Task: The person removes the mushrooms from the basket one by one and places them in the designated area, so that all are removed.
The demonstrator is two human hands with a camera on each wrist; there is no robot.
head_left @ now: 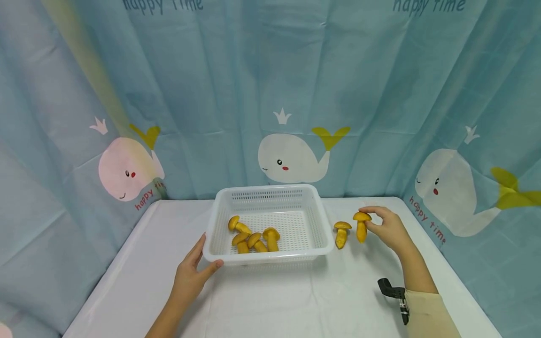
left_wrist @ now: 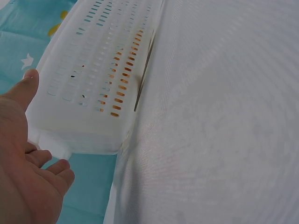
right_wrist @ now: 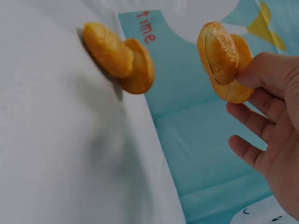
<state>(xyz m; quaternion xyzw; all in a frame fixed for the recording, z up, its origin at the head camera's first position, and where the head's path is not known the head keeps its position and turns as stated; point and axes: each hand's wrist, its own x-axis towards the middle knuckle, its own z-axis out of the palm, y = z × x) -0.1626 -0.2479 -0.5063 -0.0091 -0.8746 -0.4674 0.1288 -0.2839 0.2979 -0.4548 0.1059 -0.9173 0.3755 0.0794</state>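
My right hand [head_left: 390, 231] pinches a yellow-brown mushroom [head_left: 361, 227] by its cap, stem hanging down, to the right of the basket. In the right wrist view the thumb and fingers hold this mushroom [right_wrist: 218, 53], while the ring and little fingers stay off it. Beside it, another mushroom [head_left: 341, 234] lies on the white table; it also shows in the right wrist view [right_wrist: 110, 50]. My left hand [head_left: 190, 277] holds the near left corner of a white plastic basket [head_left: 270, 258], thumb on the front rim and fingers along the left side. Several mushrooms [head_left: 272, 238] lie inside the basket, towards its left.
A white cloth [head_left: 270, 300] covers the table. Blue curtains [head_left: 236, 94] with whale prints stand behind and at both sides. A black camera mount [head_left: 393, 291] sticks out from the right sleeve over the table.
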